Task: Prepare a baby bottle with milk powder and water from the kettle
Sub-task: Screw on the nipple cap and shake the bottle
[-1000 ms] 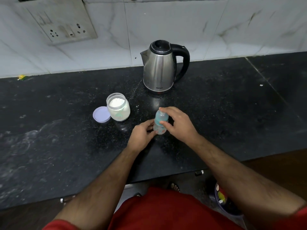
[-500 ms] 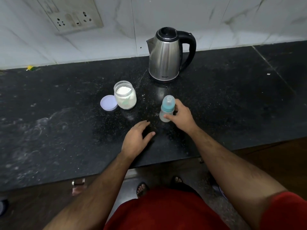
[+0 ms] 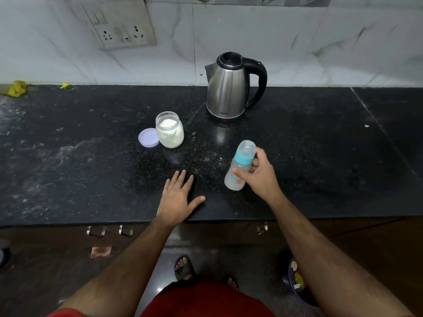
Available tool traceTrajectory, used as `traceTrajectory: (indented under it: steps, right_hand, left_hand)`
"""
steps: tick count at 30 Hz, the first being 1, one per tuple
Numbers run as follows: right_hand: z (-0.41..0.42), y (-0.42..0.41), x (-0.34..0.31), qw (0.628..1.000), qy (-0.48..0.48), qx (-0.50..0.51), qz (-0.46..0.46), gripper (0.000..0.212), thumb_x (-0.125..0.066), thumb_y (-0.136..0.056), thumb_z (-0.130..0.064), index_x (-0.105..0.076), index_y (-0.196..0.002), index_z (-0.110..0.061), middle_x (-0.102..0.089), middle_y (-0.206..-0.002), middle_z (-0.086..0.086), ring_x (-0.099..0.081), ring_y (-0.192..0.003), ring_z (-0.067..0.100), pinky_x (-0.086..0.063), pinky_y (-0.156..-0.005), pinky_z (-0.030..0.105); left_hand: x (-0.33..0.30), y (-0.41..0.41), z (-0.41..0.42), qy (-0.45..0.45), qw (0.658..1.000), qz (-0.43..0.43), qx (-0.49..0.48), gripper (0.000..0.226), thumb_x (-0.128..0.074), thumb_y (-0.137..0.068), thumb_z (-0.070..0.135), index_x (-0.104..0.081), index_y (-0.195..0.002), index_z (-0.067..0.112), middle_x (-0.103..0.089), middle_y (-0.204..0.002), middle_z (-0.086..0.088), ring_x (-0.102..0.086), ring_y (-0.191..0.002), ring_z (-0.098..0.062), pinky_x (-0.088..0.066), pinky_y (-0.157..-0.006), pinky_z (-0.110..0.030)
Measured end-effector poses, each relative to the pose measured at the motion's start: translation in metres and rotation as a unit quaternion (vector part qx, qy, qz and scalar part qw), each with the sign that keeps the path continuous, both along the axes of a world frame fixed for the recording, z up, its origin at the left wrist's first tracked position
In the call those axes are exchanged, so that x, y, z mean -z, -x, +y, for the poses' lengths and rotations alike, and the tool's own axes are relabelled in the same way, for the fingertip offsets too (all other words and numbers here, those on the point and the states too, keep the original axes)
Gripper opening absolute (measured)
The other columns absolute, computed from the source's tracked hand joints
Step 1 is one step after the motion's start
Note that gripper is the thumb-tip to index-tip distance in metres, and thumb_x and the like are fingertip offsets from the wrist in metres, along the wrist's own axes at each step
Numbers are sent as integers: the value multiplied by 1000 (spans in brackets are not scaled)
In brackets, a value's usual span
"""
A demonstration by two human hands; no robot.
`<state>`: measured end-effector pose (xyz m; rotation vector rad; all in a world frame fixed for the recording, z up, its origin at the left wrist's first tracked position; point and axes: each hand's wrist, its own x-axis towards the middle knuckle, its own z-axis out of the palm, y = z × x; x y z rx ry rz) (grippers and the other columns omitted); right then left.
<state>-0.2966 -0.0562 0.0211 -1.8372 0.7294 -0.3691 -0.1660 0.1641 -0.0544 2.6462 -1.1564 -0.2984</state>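
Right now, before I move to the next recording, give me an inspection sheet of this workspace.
Surface: black speckled stone counter, dusty, pale smears at left.
Job's things: steel electric kettle with black handle, lid shut, by the wall; clear jar of white milk powder, open; its lilac lid lying beside it on the left; clear baby bottle with teal collar and cap on, tilted.
Clutter: yellow scraps at the far left edge.
Hands: right hand grips the bottle; left hand flat on the counter, empty.
Cables: nothing seen.
Surroundings: marble wall, socket panel, drawer handles below, bin on the floor.
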Motion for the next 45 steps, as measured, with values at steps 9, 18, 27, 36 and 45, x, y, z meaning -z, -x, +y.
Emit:
traceTrajectory:
  steps: [9,18,27,36,45]
  right_hand:
    - [-3,37,-27,999,-34,-14,-30,102,-74,-86,-26,1,-154,-46,-72,-101,-5,-72,-94,12,-61,-75,41]
    - [-3,48,-64,984,-141,-1,-112,87,-65,-93,-10,-9,-156,-34,-73,-100,9,-74,-89,24,-60,-59,38]
    - [1,53,-73,975,-166,-45,-141,81,-65,-91,-6,-17,-152,-30,-74,-102,10,-73,-86,27,-59,-63,45]
    - [15,56,-59,958,-227,1,-177,77,-60,-93,0,-19,-153,-25,-74,-97,2,-73,-87,20,-59,-62,36]
    - [8,51,-75,937,-255,46,-234,72,-64,-88,-15,-27,-149,-26,-75,-92,-9,-73,-85,17,-59,-71,48]
  left_hand:
    - [14,1,-11,-72,997,-9,-20,87,-23,-91,72,-10,-158,19,0,-167,-8,9,-153,-26,2,-123,-47]
    - [26,0,-5,-36,998,-42,-24,99,-2,-80,80,-18,-158,21,-7,-167,-3,3,-154,-21,1,-123,-43]
    - [29,0,-5,-10,998,-48,-40,95,-11,-82,81,-24,-156,22,-12,-166,-2,0,-154,-18,-1,-124,-41]
    - [27,2,-5,5,997,-49,-54,92,-17,-83,80,-29,-155,24,-16,-165,1,-3,-154,-16,-2,-125,-40]
    - [28,2,-5,2,997,-51,-58,91,-18,-83,80,-29,-155,25,-16,-165,2,-2,-154,-15,-3,-125,-40]
